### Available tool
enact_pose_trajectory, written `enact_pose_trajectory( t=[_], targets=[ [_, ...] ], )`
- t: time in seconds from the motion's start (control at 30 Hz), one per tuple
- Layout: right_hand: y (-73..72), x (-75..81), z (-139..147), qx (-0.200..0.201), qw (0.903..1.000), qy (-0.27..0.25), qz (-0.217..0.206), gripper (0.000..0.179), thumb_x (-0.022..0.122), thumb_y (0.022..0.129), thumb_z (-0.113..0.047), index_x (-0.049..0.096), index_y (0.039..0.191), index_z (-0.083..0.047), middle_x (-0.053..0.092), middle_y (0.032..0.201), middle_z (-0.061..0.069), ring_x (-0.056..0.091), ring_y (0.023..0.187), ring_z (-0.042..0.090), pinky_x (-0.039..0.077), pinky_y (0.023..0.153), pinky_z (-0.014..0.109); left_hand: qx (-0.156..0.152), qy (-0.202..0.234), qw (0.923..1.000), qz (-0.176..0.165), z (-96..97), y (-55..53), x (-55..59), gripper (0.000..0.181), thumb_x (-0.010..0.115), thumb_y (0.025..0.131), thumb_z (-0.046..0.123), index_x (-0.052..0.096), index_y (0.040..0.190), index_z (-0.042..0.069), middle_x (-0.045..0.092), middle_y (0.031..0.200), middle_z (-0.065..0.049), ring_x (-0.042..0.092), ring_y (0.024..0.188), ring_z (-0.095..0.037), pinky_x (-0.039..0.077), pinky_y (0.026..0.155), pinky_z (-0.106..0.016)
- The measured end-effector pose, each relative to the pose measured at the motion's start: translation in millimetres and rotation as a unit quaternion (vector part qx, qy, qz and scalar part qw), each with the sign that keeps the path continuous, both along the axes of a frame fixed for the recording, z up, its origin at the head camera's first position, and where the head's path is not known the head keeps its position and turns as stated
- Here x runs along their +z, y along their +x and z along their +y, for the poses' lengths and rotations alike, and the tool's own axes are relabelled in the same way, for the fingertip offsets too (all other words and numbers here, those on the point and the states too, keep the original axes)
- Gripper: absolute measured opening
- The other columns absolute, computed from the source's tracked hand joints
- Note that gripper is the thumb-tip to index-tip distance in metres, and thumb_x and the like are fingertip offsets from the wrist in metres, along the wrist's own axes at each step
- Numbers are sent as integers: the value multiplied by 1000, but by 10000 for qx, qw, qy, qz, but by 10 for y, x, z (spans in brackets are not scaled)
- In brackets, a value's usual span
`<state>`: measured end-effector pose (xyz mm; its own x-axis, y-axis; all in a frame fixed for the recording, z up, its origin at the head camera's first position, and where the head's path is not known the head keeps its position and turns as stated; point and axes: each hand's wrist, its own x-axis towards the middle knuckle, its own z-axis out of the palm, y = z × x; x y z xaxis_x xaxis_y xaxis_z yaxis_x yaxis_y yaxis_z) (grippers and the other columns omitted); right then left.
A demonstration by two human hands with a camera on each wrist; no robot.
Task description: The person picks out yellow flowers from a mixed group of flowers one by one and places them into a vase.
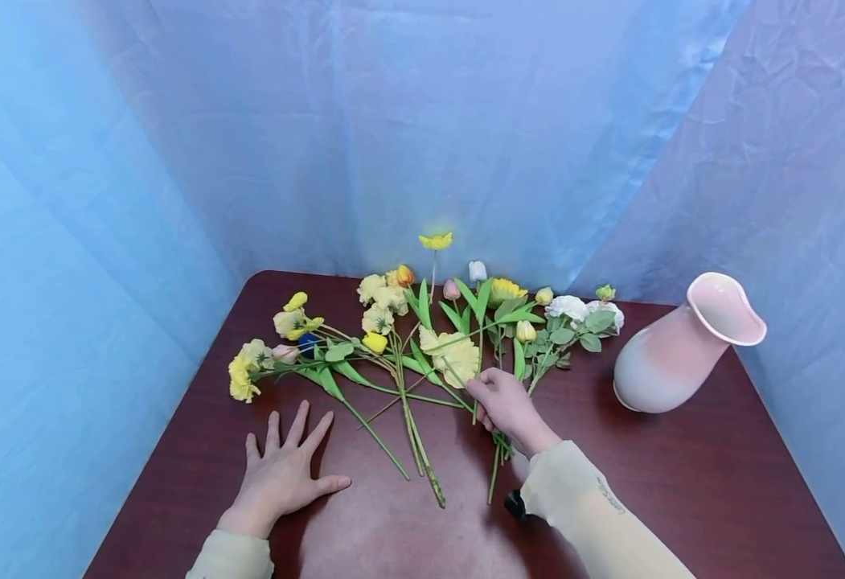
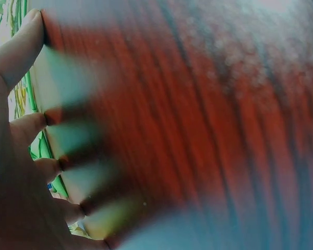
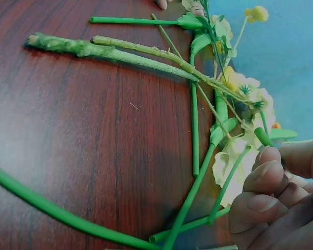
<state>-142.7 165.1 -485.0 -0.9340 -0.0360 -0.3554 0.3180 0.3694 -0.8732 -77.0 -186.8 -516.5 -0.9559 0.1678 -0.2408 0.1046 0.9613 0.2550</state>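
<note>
My left hand (image 1: 280, 480) rests on the table with its fingers spread, just in front of the flowers on the left. In the left wrist view its fingertips touch the wood. My right hand (image 1: 505, 406) pinches a green flower stem (image 3: 263, 136) between thumb and fingers; which bloom it belongs to is hidden. Beside those fingers lies a large pale yellow flower (image 1: 458, 358). Several artificial flowers spread across the table: a yellow tulip (image 1: 375, 342), pale yellow blooms (image 1: 379, 318), white roses (image 1: 567, 307) and a white tulip (image 1: 477, 271). Bare stem ends (image 1: 429, 474) point toward me.
A pink and pale blue vase (image 1: 671, 354) with a wavy rim stands at the right. The dark red wooden table (image 1: 393, 539) is bordered by blue cloth (image 1: 465, 121) behind and at both sides. A yellow flower (image 1: 436, 240) sticks up at the back edge.
</note>
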Motion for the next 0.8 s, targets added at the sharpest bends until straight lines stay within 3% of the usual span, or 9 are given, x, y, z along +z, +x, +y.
enact_pose_trajectory(
  t=[0.2, 0.43, 0.63, 0.8],
  targets=[
    [93, 67, 152, -297, 9989, -65, 344, 22, 56, 106, -24, 56, 104, -2, 59, 64, 12, 50, 47, 18, 40, 45, 27, 0, -3, 10000, 21, 2, -1, -1, 106, 68, 75, 81, 34, 161, 29, 14, 171, -16, 8, 149, -61, 8, 106, -86],
    [191, 94, 496, -900, 9918, 164, 891, 29, 55, 107, -29, 57, 111, 0, 61, 65, 8, 56, 50, 20, 49, 49, 33, 48, -2, 9999, -100, 0, 8, 6, 107, 67, 75, 82, 32, 162, 30, 12, 171, -17, 6, 150, -60, 7, 105, -86],
    [299, 23, 828, -1658, 9827, 62, 818, 31, 52, 108, -28, 53, 118, 1, 61, 64, 3, 55, 48, 15, 47, 45, 29, 56, 23, 9999, -145, 3, 4, -4, 107, 66, 75, 82, 31, 162, 30, 11, 171, -16, 5, 150, -60, 5, 106, -86],
    [400, -114, 1015, -1995, 9782, -194, 548, 29, 50, 109, -24, 49, 114, 5, 61, 62, 1, 55, 47, 13, 47, 44, 27, 37, 9, 9999, -163, 7, -6, -24, 108, 66, 75, 83, 31, 162, 31, 11, 171, -16, 4, 150, -60, 5, 105, -86]
  ],
)
